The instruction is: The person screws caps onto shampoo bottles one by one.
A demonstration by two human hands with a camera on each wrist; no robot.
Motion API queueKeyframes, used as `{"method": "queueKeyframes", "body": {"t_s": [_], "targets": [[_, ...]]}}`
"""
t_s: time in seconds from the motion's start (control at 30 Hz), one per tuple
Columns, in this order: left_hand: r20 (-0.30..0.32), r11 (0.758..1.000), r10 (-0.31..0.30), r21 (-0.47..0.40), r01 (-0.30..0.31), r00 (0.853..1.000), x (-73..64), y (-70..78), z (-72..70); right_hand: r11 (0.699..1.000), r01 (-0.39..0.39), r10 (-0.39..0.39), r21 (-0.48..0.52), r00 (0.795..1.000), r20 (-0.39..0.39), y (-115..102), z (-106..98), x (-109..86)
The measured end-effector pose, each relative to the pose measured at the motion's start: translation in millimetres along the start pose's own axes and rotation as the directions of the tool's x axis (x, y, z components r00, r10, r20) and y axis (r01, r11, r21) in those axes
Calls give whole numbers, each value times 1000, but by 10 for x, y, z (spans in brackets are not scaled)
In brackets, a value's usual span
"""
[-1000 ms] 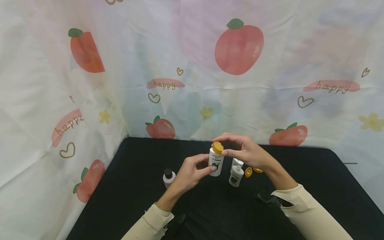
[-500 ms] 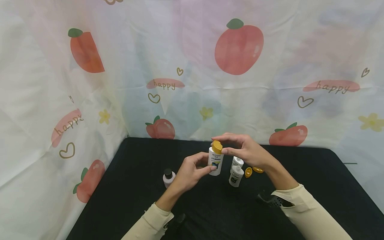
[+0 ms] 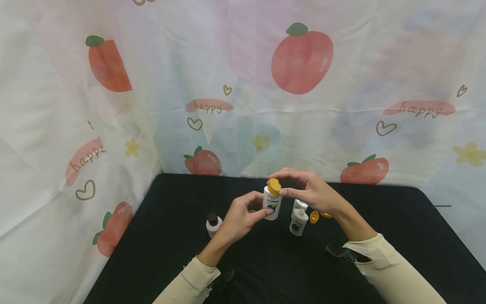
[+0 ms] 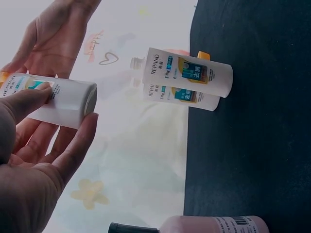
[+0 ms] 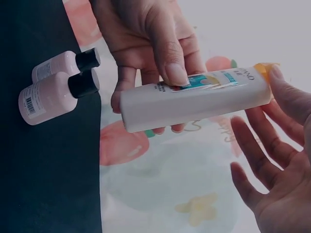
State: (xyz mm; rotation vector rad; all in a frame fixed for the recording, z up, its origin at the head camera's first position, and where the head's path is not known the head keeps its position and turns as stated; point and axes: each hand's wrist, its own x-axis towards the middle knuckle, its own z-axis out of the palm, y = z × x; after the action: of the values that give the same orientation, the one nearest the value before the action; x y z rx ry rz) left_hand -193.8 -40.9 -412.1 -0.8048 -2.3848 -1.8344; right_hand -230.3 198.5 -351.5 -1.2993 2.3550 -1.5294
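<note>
A white shampoo bottle point(image 3: 271, 207) with a yellow flip-top cap point(image 3: 274, 186) is held up over the black table, nearly upright. My left hand point(image 3: 243, 214) grips its body, thumb over the label and fingers behind. At the top, my right hand point(image 3: 312, 193) pinches the cap between thumb and fingers; its other fingers spread apart in the right wrist view. Just right of the held bottle, two matching white bottles point(image 3: 298, 223) stand with bare necks, one behind the other. Yellow caps point(image 3: 314, 217) lie beside them.
Left of my left forearm stands a pink bottle point(image 3: 214, 226) with a black cap; the right wrist view shows two such bottles point(image 5: 48, 99). A printed curtain point(image 3: 243, 84) closes off the back and left of the black table point(image 3: 182, 194).
The held shampoo bottle has risen very slightly with both hands, and its cap sits at a slightly different angle. The grips and the standing bottles look the same.
</note>
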Motion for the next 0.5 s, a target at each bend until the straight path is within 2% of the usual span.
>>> {"method": "queueKeyframes", "body": {"t_s": [0.5], "targets": [[-30, 1000, 0, 20, 0, 1000, -1, 2, 23, 997, -56, 49, -56, 992, -113, -24, 90, -44]]}}
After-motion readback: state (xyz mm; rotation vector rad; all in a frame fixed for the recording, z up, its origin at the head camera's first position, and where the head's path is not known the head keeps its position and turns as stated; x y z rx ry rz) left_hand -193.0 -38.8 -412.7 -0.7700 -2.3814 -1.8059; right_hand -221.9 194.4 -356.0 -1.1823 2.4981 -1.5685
